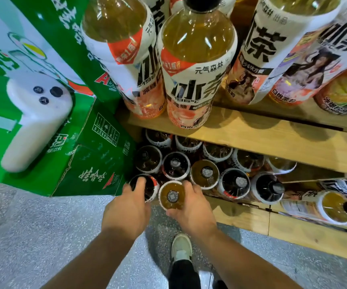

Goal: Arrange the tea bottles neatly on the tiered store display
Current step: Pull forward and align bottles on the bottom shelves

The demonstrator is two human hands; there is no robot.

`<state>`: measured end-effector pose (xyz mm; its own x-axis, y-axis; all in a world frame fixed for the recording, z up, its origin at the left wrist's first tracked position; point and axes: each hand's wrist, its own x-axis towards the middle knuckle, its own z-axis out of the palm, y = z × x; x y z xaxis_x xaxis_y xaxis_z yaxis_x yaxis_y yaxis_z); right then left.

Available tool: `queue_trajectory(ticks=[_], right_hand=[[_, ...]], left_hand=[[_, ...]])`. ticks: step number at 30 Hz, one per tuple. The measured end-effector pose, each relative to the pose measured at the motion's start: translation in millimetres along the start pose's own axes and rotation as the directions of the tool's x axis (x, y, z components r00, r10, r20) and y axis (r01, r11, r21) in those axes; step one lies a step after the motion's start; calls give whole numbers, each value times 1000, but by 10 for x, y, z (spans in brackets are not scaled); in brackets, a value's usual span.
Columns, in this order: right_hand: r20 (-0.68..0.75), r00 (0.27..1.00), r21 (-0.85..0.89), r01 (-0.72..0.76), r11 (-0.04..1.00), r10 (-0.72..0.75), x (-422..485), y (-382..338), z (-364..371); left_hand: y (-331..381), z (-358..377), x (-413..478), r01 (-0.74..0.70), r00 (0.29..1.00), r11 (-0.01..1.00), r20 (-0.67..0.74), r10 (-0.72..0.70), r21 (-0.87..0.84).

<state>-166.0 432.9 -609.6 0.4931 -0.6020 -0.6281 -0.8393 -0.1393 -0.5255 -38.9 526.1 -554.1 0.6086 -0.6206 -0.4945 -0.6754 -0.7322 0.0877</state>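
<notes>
Upper bottles [197,65] overhang; hands [126,209] [191,211] grip low bottles [172,196] beside green cartons [93,163].

Pale wooden upper shelf [252,138] half-hides the back row of tea bottles [158,139] below; tall amber bottle [114,17] loses its cap at the top edge.

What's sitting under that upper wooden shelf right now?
Rows of upright tea bottles, caps toward the camera, some amber, some dark. The shelf hides the back row's far halves and anything deeper.

Left hand [126,207] and right hand [191,211] each grip a low-tier bottle
</notes>
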Motion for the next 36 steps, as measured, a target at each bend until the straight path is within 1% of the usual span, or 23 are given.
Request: queue_trajectory(ticks=[2, 4, 7, 10, 12, 15, 17, 19, 21, 22, 23, 24, 26, 27, 28, 29, 30, 31, 32, 34, 35, 36], right_hand=[[14, 1000, -36, -8, 999, 8, -3, -3, -16], [30, 999, -53, -21, 998, 22, 0, 9, -26], [66, 997, -81, -30, 996, 35, -6, 21, -20], [95, 994, -108, -46, 993, 56, -28, 27, -25], [104, 992, -118, -56, 991, 69, -69, 42, -24], [75, 994, -54, -72, 996, 76, -198, 101, -40], [100, 990, 6, -100, 995, 99, -321, 151, -46], [174, 982, -15, -68, 998, 69, -467, 258, -23], [293, 956, -54, -1, 999, 17, -593, 397, 42], [364, 931, -80, 36, 996, -4, -633, 456, 56], [410, 912, -71, 60, 996, -26, -646, 525, 86], [437, 899, -44, 29, 999, -7, -663, 581, 61], [439, 895, 21, -103, 994, 83, -670, 759, -36], [421, 902, 51, -134, 990, 101, -683, 908, -91], [394, 913, 78, -148, 986, 106, -727, 1058, -166], [353, 931, 115, -143, 983, 94, -779, 1219, -229], [300, 951, 153, -125, 980, 74, -863, 1361, -333], [256, 965, 189, -113, 975, 62, -943, 1511, -430], [219, 973, 210, -116, 971, 69, -1002, 1651, -521], [159, 982, 238, -133, 962, 97, -1091, 1919, -705], [147, 984, 248, -131, 960, 97, -1113, 2042, -796], [147, 984, 249, -131, 960, 96, -1147, 2161, -882]], left_hand=[[-19, 12, 66, -7, 999, 993, 36, 3, 121], [-12, 35, 159, -7, 999, 990, 42, 1, 138], [-15, 78, 250, -4, 999, 995, 36, 0, 95], [-87, 138, 206, -36, 997, 999, 62, 36, 7], [-144, 172, 92, -41, 995, 999, 88, 42, -18], [-176, 216, -152, -46, 990, 999, 133, 48, -18], [-159, 212, -322, -43, 987, 997, 153, 51, -56], [-68, 216, -438, -17, 979, 997, 203, 31, -74], [131, 262, -504, -8, 972, 997, 236, 24, -72], [268, 304, -529, -20, 968, 998, 249, 35, -63], [414, 367, -560, -39, 962, 998, 267, 50, -49], [553, 456, -594, -66, 956, 997, 283, 76, -44], [847, 593, -663, -155, 949, 988, 277, 150, -4], [1013, 629, -698, -197, 943, 980, 280, 179, 37], [1180, 676, -696, -273, 932, 960, 265, 249, 59], [1322, 706, -684, -359, 909, 933, 237, 342, 32], [1479, 713, -670, -417, 889, 909, 199, 412, -20], [1643, 739, -664, -461, 864, 887, 222, 451, -10], [1822, 788, -680, -448, 858, 894, 268, 439, -29], [2152, 869, -770, -363, 848, 925, 374, 377, -109], [2329, 899, -809, -368, 837, 924, 395, 379, -108], [2473, 936, -838, -380, 838, 919, 381, 391, -107]])
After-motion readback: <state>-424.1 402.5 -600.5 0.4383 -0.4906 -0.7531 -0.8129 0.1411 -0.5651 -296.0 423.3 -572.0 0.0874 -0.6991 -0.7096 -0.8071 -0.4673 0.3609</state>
